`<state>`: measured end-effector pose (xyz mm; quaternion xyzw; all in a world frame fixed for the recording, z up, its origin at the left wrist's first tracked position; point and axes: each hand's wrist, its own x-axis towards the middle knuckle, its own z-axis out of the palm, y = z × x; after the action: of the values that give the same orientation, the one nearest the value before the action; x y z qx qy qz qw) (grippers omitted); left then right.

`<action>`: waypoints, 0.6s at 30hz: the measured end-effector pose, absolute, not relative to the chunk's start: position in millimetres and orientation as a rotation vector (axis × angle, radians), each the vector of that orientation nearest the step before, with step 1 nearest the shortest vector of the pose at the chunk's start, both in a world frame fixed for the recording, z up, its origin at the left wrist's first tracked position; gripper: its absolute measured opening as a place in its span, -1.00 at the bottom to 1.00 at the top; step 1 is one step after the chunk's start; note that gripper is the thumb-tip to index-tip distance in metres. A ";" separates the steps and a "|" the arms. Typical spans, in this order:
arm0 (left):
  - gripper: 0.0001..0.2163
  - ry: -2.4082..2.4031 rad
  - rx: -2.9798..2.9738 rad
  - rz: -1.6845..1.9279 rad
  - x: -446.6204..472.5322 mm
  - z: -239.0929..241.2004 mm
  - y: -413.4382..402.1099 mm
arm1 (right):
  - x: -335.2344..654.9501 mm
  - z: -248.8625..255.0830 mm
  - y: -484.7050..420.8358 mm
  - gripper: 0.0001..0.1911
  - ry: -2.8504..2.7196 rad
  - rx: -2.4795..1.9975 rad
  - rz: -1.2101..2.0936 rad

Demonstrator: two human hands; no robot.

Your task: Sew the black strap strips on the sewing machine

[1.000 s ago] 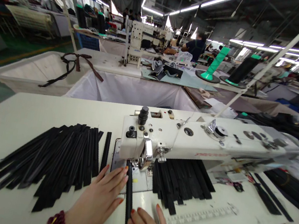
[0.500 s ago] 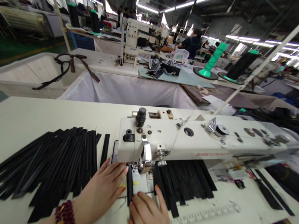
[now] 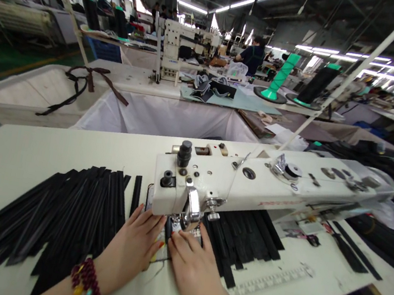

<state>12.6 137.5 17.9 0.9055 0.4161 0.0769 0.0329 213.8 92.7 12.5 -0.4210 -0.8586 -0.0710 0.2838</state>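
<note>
A white sewing machine (image 3: pixel 251 184) lies across the table. Under its presser foot runs a narrow black strap (image 3: pixel 167 233), mostly hidden between my hands. My left hand (image 3: pixel 134 250), with a bead bracelet on the wrist, lies flat on the strap's left side, fingers stretched out. On the strap's right side my right hand (image 3: pixel 192 267) rests flat, its fingertips close to the foot. Both hands press on the strap and hold nothing.
A fanned pile of black straps (image 3: pixel 56 219) lies left of the machine; another pile (image 3: pixel 242 235) lies under the machine arm. A ruler (image 3: pixel 265 282) is fixed near the table's front edge. White bins and other machines stand behind, with a person further back.
Both hands have slid forward toward the presser foot. The strap has fed under the foot, so less of it shows between the hands.
</note>
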 end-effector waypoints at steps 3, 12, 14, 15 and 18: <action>-0.77 1.278 2.781 0.230 12.2 16.8 137.9 | 211.5 12.6 100.5 -0.71 -2.328 -1.157 -0.238; -0.80 1.324 2.705 0.129 16.2 24.1 139.0 | 199.2 12.7 116.1 -0.72 -2.462 -1.327 -0.323; -0.81 1.328 2.704 0.142 17.2 23.6 139.0 | 196.5 12.6 117.5 -0.72 -2.440 -1.330 -0.345; -0.82 1.328 2.710 0.155 17.6 22.8 138.8 | 195.7 12.1 117.7 -0.72 -2.417 -1.327 -0.349; -0.80 1.323 2.747 0.213 17.3 20.8 137.4 | 195.9 9.7 117.0 -0.72 -2.363 -1.304 -0.334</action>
<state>17.3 137.4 20.8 0.8980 0.4324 0.0697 0.0424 195.9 117.0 9.7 -0.4688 -0.8496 -0.1202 0.2095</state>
